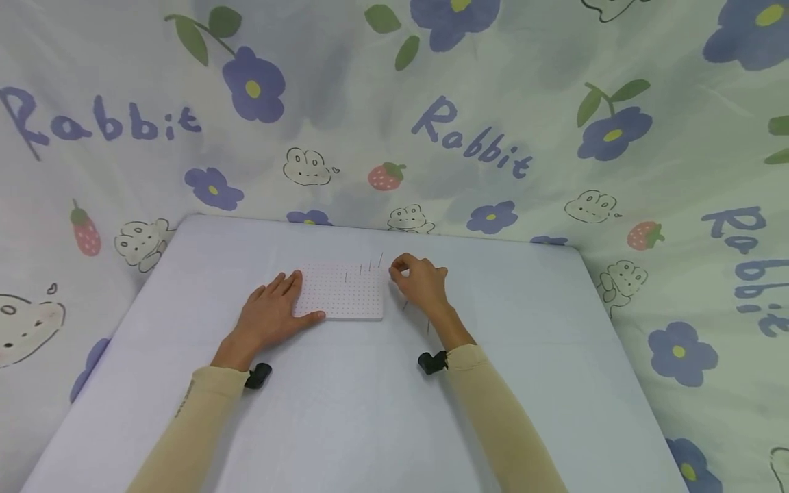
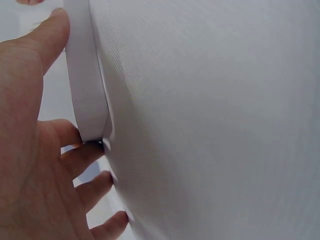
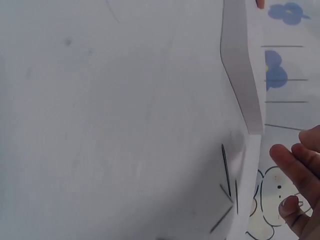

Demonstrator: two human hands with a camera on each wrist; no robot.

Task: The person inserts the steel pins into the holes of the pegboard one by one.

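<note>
A thin white pegboard (image 1: 342, 294) with rows of small holes lies on the table. Several thin metal pins (image 1: 361, 270) stand upright along its back right part. My left hand (image 1: 268, 311) rests at the board's left end, fingers spread at the left side and thumb (image 2: 56, 30) along the front edge. Just right of the board is my right hand (image 1: 422, 282), its fingers loosely bent close to the rightmost standing pin (image 3: 282, 126). Nothing shows between its fingertips in the right wrist view.
Several loose pins (image 3: 226, 167) lie on the table right of the board, below my right hand. The white tabletop (image 1: 345, 411) reaches back to a cloth backdrop (image 1: 345, 109) printed with flowers and rabbits. A small black camera (image 1: 431, 363) sits at the right wrist.
</note>
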